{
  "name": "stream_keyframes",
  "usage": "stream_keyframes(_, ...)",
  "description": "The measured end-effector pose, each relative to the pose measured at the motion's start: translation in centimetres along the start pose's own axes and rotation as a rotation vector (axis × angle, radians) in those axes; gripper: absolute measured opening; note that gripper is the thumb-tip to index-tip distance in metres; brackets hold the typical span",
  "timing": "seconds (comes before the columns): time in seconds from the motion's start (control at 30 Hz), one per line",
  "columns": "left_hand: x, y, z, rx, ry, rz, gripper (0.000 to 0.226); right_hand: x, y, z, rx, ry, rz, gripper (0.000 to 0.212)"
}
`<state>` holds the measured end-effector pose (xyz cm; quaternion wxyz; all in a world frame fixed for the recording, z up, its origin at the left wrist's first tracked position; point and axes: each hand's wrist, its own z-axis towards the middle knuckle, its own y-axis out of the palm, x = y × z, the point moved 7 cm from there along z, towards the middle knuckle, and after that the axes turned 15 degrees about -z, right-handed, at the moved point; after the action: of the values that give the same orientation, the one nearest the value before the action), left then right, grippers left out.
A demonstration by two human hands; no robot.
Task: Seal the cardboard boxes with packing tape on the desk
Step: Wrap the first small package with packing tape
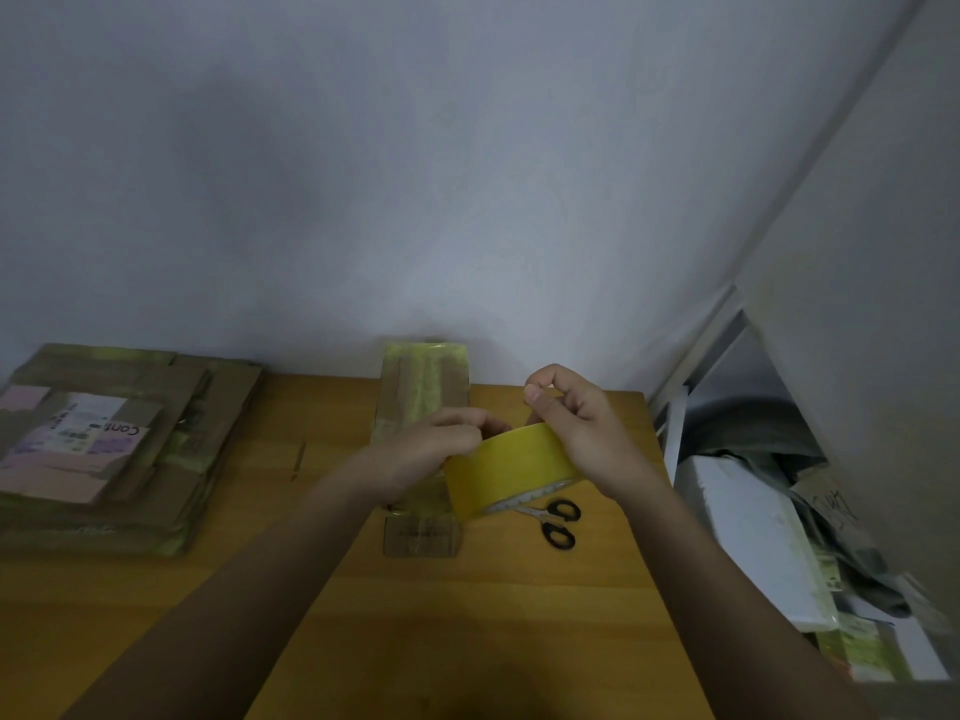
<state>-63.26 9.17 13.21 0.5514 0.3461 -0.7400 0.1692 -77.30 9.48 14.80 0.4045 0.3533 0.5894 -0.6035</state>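
Head view: both hands held 1 roll of yellow tape [511, 467] above the wooden desk [322, 589]. The left hand [436, 449] gripped the roll's left side, fingers curled over its top edge. The right hand [574, 426] steadied the roll's right side; its thumb and forefinger were pinched together just above the roll, though whether they held a tape end could not be told. Directly beneath the grip lay a narrow cardboard box [423, 402] with yellowish tape running lengthwise, reaching away toward the wall. Black-handled scissors [556, 522] lay on the desk just below and right of the roll. Well left of the grip sat a stack of flat cardboard boxes [111, 449], the top one labelled.
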Motion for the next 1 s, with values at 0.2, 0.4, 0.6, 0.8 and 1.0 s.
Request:
stream_keyframes(0.2,0.5,0.3,-0.3,-0.035,0.038,-0.024,0.046,0.3,-0.3,-0.1,0.002,0.026,0.056,0.018)
stream_keyframes(0.4,0.3,0.4,-0.1,-0.034,0.016,-0.031,0.041,0.0,-0.1,-0.2,0.003,0.013,0.046,0.018)
stream_keyframes(0.6,0.5,0.4,-0.3,0.018,-0.007,0.017,0.046,0.1,0.1,-0.2,0.004,0.009,0.049,0.017)
stream_keyframes(0.8,1.2,0.9,-0.5,0.070,-0.019,0.040,0.028,0.1,0.3,-0.3,0.002,0.016,0.049,0.017)
stream_keyframes(1.0,0.6,0.5,-0.6,0.052,-0.003,0.009,0.042,0.4,0.0,-0.4,0.024,0.038,0.052,0.017)
